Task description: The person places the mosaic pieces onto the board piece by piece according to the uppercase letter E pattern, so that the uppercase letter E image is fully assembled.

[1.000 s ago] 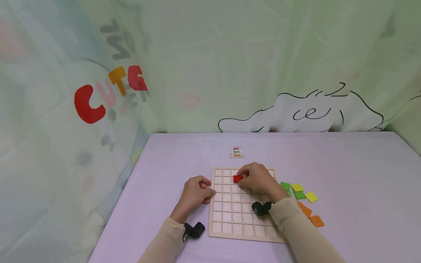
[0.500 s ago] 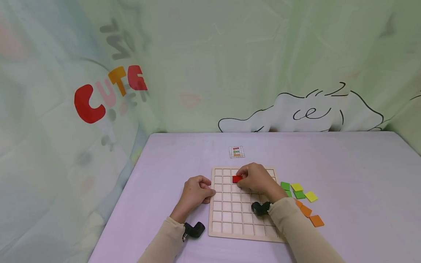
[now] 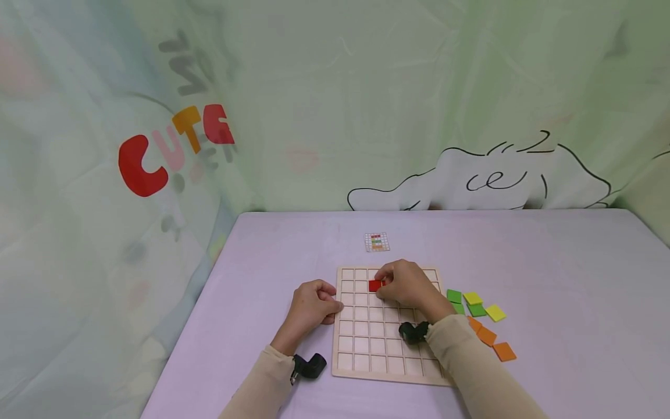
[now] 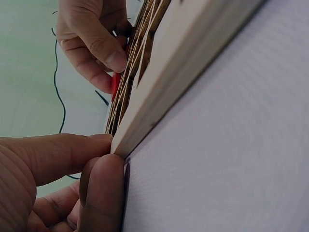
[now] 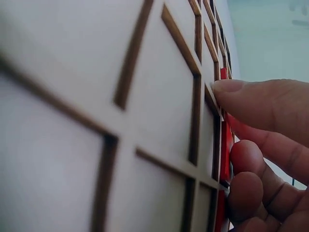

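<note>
A pale wooden grid board (image 3: 361, 343) lies flat on the table. My left hand (image 3: 310, 304) holds its left edge between thumb and forefinger; the left wrist view shows the fingertips at the board's rim (image 4: 159, 92). Over the board's upper part, my right hand (image 3: 410, 283) pinches a red square tile (image 3: 374, 286) with thumb and fingers. More red tile surface (image 5: 220, 210) shows along the same row in the right wrist view. The hand hides part of that row from the head view.
Loose green tiles (image 3: 453, 296), yellow tiles (image 3: 495, 313) and orange tiles (image 3: 505, 351) lie right of the board, beside the right forearm. Behind the board is a small printed pattern card (image 3: 377, 242). A patterned curtain (image 3: 314, 116) hangs behind the table.
My right hand and the red tile have shifted slightly to the left on the board. My left hand has stayed at the board's edge.
</note>
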A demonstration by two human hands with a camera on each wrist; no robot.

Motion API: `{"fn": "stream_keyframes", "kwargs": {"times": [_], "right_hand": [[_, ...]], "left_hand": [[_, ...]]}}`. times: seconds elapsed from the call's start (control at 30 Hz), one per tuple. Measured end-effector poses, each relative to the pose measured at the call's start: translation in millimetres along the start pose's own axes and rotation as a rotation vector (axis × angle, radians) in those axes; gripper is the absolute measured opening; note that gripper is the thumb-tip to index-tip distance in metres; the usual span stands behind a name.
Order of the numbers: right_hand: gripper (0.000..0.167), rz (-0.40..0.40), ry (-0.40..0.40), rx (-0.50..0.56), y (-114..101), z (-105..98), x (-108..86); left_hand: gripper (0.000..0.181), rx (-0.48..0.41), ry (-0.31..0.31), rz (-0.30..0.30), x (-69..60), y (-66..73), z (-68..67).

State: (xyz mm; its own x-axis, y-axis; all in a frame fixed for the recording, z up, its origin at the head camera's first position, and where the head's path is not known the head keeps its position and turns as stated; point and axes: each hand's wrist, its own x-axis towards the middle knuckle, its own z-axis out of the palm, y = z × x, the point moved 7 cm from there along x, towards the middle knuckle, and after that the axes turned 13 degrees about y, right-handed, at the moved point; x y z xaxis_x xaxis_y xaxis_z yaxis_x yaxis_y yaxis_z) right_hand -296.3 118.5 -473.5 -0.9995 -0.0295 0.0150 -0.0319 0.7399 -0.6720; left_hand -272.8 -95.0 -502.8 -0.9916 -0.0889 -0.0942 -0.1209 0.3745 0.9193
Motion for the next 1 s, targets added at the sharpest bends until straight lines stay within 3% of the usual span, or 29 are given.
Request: {"fn": "stream_keyframes", "kwargs": {"times": [0.23, 0.47, 0.73, 1.0], "right_hand": [[0.027, -0.003, 0.022, 0.056, 4.3, -4.6, -1.8], [0.036, -0.018, 0.092, 0.161, 15.1, -31.8, -16.8], [0.045, 0.025, 0.204, 0.114, 52.6, -83.2, -40.6], [0.047, 0.099, 0.179, 0.053, 96.4, -110.1, -56.0]], "left_hand": [[0.026, 0.003, 0.003, -0.004, -0.8, 0.3, 0.5], [0.027, 0.016, 0.020, -0.026, -1.0, -2.5, -1.8], [0.027, 0.029, 0.023, -0.019, -0.3, -2.5, -1.1], [0.027, 0.027, 0.017, -0.005, 0.5, -2.5, 0.9]]}}
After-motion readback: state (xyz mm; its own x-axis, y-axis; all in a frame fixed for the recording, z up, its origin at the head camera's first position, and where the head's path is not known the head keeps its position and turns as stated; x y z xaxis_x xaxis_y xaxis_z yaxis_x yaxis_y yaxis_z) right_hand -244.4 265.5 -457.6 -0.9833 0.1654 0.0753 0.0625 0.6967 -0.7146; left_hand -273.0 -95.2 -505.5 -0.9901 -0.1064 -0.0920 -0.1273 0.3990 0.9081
